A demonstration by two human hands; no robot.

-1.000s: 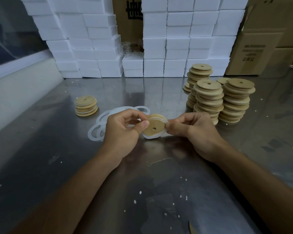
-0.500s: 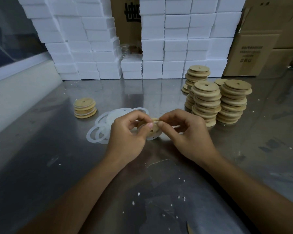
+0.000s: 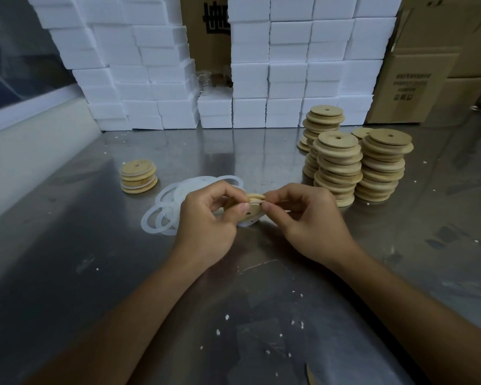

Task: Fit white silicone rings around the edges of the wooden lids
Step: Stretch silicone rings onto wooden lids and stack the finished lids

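Note:
A round wooden lid (image 3: 252, 208) with a small hole is held just above the steel table, tilted, between both hands. A white silicone ring (image 3: 249, 222) runs round part of its rim and hangs loose below. My left hand (image 3: 206, 218) pinches the lid's left edge with thumb and fingers. My right hand (image 3: 303, 218) pinches the right edge and the ring. Loose white rings (image 3: 164, 215) lie in a pile left of my hands. Tall stacks of bare lids (image 3: 338, 168) stand to the right. A short stack of ringed lids (image 3: 138, 176) sits at the left.
White foam boxes (image 3: 261, 65) are stacked in a wall at the back of the steel table (image 3: 261, 301). Cardboard cartons (image 3: 428, 79) stand at the back right. A pale ledge (image 3: 25, 151) borders the left. Small white crumbs dot the table.
The lid has tipped from face-on to nearly edge-on. My right hand's fingers have closed in onto the lid's right edge beside the left thumb, with the ring further round the rim.

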